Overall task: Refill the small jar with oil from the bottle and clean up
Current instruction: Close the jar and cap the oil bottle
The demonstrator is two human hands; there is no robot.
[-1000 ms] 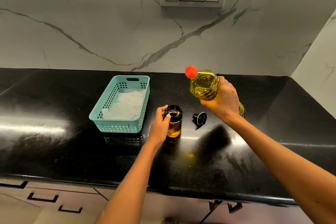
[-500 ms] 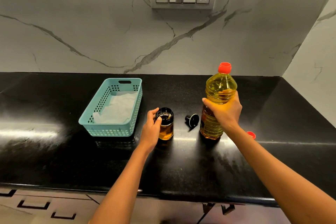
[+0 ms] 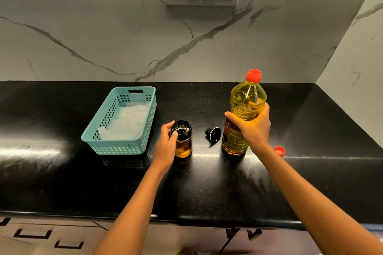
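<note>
Head cam: black counter, with a teal basket at left holding white paper. The oil bottle stands upright right of centre, right hand wrapped round its middle. The left hand grips the small jar, open and part-full. A black stopper lies between jar and bottle, and a red cap sits by the right wrist.

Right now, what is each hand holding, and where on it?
The left hand grips the small jar near its rim; the right hand grips the oil bottle around its middle.
</note>
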